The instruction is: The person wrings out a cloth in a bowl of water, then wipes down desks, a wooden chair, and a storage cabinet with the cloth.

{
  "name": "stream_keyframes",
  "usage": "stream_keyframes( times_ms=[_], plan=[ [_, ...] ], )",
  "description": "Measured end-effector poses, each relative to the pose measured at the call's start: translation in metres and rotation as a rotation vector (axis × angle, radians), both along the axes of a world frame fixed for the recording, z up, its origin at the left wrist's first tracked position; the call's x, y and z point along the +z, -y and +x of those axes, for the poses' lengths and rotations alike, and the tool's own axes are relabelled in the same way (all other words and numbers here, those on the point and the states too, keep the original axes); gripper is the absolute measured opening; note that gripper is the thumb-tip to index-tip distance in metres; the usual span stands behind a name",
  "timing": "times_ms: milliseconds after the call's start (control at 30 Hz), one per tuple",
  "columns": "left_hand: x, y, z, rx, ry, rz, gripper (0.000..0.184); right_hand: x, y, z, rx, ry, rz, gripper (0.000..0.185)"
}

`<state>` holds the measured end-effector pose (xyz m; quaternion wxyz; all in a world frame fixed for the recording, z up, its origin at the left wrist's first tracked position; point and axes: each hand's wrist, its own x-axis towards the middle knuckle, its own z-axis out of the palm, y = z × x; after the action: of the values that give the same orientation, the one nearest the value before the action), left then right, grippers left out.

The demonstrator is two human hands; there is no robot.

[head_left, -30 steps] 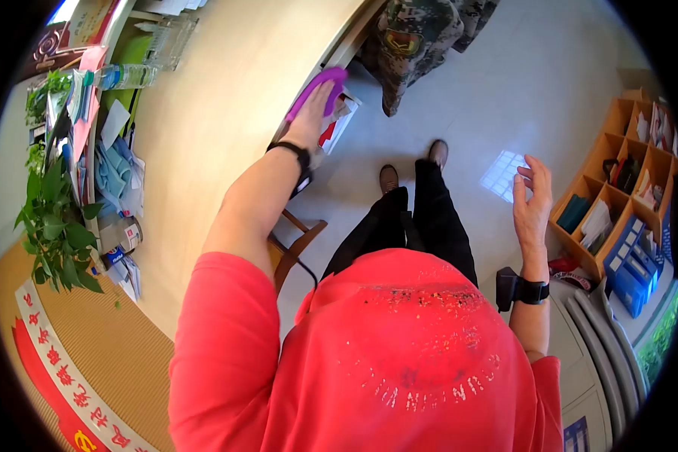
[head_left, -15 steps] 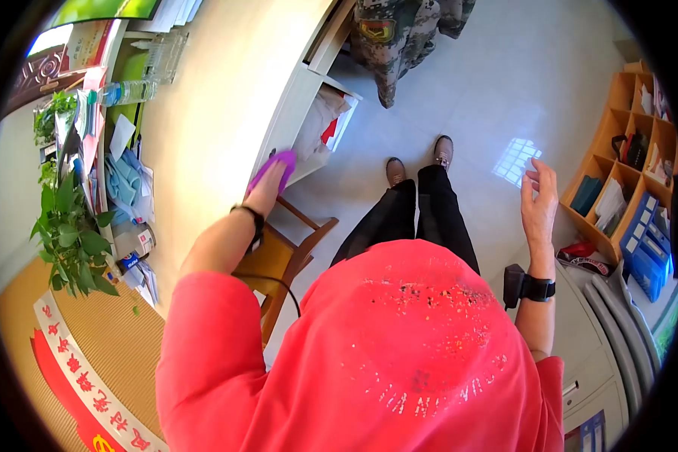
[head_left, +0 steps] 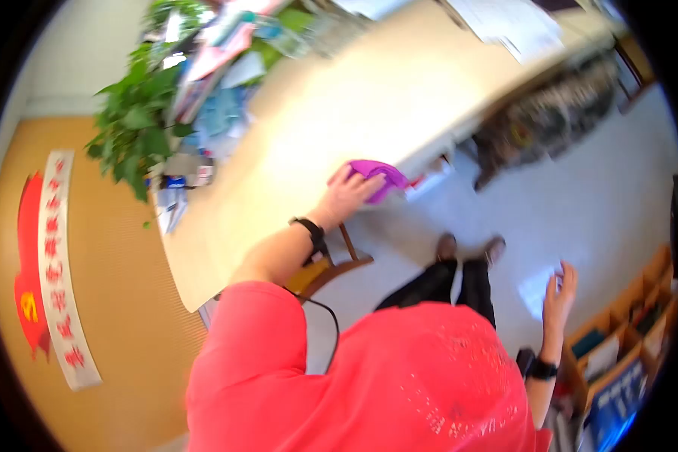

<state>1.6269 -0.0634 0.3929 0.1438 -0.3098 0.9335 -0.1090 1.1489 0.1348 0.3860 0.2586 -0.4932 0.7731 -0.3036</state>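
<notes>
My left hand (head_left: 346, 200) is at the front edge of the pale desk (head_left: 331, 120), its fingers closed on a purple cloth (head_left: 386, 181). The cloth is bunched under and beyond the fingertips and overlaps the edge. A black band circles that wrist. Away from the desk, my right hand (head_left: 560, 297) hangs over the floor with loosely bent fingers and holds nothing. It is open, though motion blurs it a little.
A leafy plant (head_left: 139, 113), papers and bottles crowd the desk's back left. White sheets (head_left: 505, 26) lie at its far end. A wooden chair (head_left: 331, 271) stands under the desk beside me. Camouflage clothing (head_left: 542, 124) hangs by the desk front. A wooden compartment shelf (head_left: 618, 339) stands right.
The view has turned, showing more of the desk and the wall banner. My left hand has moved with the purple cloth onto the desk's edge. The drawer beneath looks less visible.
</notes>
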Motion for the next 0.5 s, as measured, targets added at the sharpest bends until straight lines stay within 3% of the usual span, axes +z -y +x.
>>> stream_keyframes(
  times_ms=[33, 100, 233, 367, 500],
  plan=[
    [0.009, -0.003, 0.006, 0.058, -0.053, -0.101, 0.06, 0.003, 0.007, 0.005, 0.01, 0.002, 0.015, 0.035],
    [0.008, -0.013, 0.018, 0.521, -0.182, 0.058, 0.076, 0.004, 0.029, 0.016, 0.047, -0.002, -0.003, 0.034],
    [-0.005, -0.028, 0.05, 0.684, -0.281, 0.13, 0.078, 0.024, 0.071, 0.049, 0.174, 0.016, -0.101, 0.033],
    [-0.002, -0.006, 0.089, 0.982, -0.188, 0.06, 0.081, 0.038, 0.097, 0.071, 0.259, -0.017, -0.179, 0.034],
    [-0.013, 0.036, 0.065, 0.975, -0.26, 0.058, 0.074, 0.031, 0.126, 0.09, 0.308, -0.033, -0.134, 0.036]
  ],
)
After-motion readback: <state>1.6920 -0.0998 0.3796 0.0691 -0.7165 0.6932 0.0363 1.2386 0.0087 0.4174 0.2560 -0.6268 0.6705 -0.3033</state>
